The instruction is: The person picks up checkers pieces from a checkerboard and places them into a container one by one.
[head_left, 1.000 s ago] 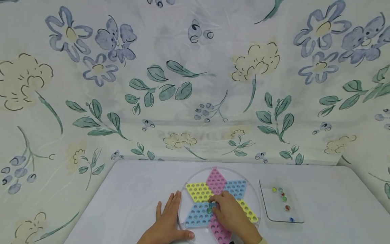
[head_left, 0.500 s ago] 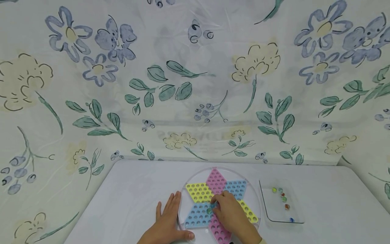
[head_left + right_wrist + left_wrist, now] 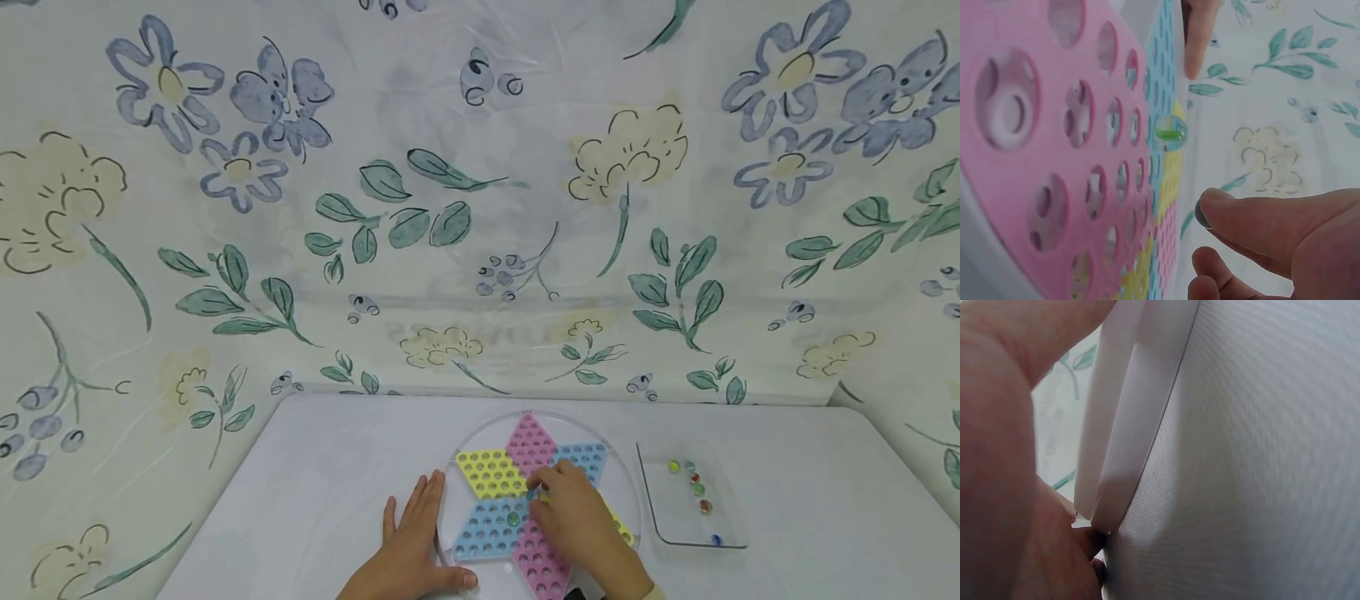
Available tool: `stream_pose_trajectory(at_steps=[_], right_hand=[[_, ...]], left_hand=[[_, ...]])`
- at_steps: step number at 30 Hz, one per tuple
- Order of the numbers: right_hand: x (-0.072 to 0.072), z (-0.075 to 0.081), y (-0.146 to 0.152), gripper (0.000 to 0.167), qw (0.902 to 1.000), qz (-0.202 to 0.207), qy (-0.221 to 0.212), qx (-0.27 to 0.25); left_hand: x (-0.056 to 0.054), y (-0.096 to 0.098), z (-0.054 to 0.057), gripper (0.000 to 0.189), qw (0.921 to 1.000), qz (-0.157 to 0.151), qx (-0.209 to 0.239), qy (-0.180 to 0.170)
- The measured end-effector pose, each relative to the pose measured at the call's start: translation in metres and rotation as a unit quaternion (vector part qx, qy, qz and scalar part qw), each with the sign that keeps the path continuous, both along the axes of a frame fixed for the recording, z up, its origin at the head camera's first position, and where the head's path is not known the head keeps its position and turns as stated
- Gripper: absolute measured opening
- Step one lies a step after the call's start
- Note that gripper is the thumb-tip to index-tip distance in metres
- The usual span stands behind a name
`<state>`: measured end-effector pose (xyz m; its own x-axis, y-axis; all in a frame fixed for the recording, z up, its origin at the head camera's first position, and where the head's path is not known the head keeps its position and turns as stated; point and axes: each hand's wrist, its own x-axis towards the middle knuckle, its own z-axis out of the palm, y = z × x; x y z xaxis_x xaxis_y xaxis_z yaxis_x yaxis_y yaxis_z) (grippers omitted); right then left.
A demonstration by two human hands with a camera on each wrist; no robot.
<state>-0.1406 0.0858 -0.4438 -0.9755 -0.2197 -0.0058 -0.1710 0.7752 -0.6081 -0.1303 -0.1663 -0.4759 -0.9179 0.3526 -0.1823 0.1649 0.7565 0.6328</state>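
A round Chinese checkers board (image 3: 467,437) with a pink, yellow and blue star of holes lies on the white table. My left hand (image 3: 411,542), fingers straight, rests along its left rim; the left wrist view shows that hand against the board's pale side wall (image 3: 1141,406). Over the star's centre, my right hand (image 3: 573,512) pinches a marble between thumb and fingers; a dark bluish bit of that marble (image 3: 1202,217) peeks out in the right wrist view, the rest hidden. One clear marble with a green swirl (image 3: 513,518) sits in a hole of the near-left blue section.
A clear tray (image 3: 660,537) with several loose marbles (image 3: 699,489) stands right of the board. Behind the table (image 3: 300,467) hangs a floral cloth (image 3: 525,208).
My right hand has moved slightly right and away from the green-swirl marble, carrying the pinched marble. That green-swirl marble stays in its hole. The left hand keeps its place on the rim.
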Motion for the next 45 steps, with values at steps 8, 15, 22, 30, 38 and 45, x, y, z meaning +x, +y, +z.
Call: stream_pose_trajectory(at_steps=[8,15,22,30,38,45], right_hand=[[0.0,0.006,0.008,0.016,0.9996,-0.007,0.025,-0.012],[-0.001,0.007,0.015,0.015,0.9983,-0.011,0.05,-0.026],[-0.001,0.008,0.02,0.015,0.9969,-0.01,0.058,-0.052],[-0.002,0.01,0.029,0.015,0.9966,-0.05,0.051,-0.041],[0.001,0.013,0.04,0.018,0.9953,-0.086,0.026,-0.036],[0.005,0.014,0.052,0.019,0.9936,-0.109,0.026,-0.02]], left_hand=[[0.001,-0.002,0.0,0.137,1.0,-0.005,0.004,0.005],[0.001,-0.002,0.0,0.137,1.0,-0.007,0.001,-0.001],[0.001,-0.002,0.0,0.136,1.0,-0.006,-0.001,-0.004],[0.0,-0.003,-0.001,0.135,0.9999,-0.01,0.006,-0.004],[0.0,-0.004,-0.002,0.136,1.0,-0.005,0.004,-0.004],[0.0,-0.003,-0.003,0.137,1.0,-0.002,0.005,-0.005]])
